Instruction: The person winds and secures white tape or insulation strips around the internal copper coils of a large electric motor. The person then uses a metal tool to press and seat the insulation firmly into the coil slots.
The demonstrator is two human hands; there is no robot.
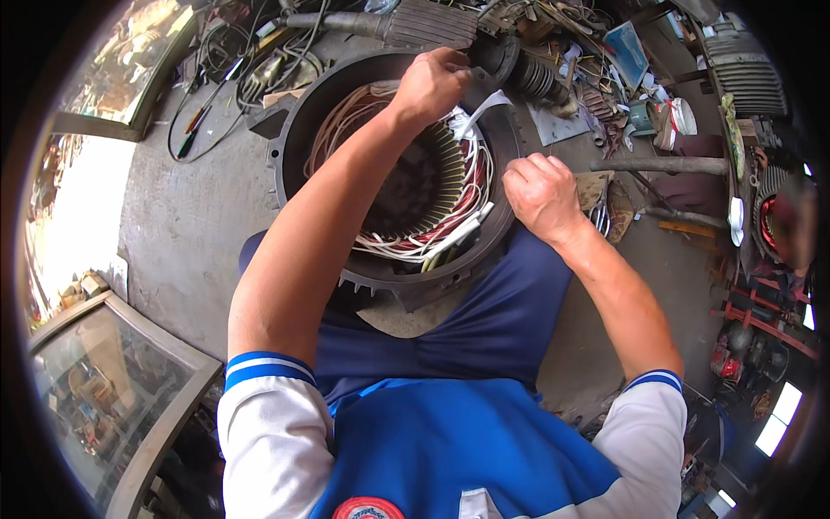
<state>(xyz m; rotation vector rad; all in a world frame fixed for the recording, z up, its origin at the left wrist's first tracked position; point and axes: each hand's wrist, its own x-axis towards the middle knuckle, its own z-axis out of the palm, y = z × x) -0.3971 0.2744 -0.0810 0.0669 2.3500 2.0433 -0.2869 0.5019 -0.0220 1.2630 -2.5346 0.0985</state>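
A large round motor stator (290,203) in a dark metal housing stands between my knees. Around its slotted core run bundled winding leads in white, red and tan. Over the far right of the winding, a strip of white tape (488,104) loops up toward the rim. My left hand (432,86) reaches across the opening to the far rim, its fingers curled closed; what they hold is hidden. Just outside the right rim, my right hand (545,197) is closed in a fist, and its contents cannot be seen. White sleeving (462,232) covers some leads at the near right.
Cables and a screwdriver (186,143) lie on the floor at the far left. Beyond the housing sits a ribbed metal part (432,23) beside a dark shaft-like piece (540,78). Scraps and tools crowd the far right, near a metal bar (661,164). A glass-fronted frame (121,381) stands at left.
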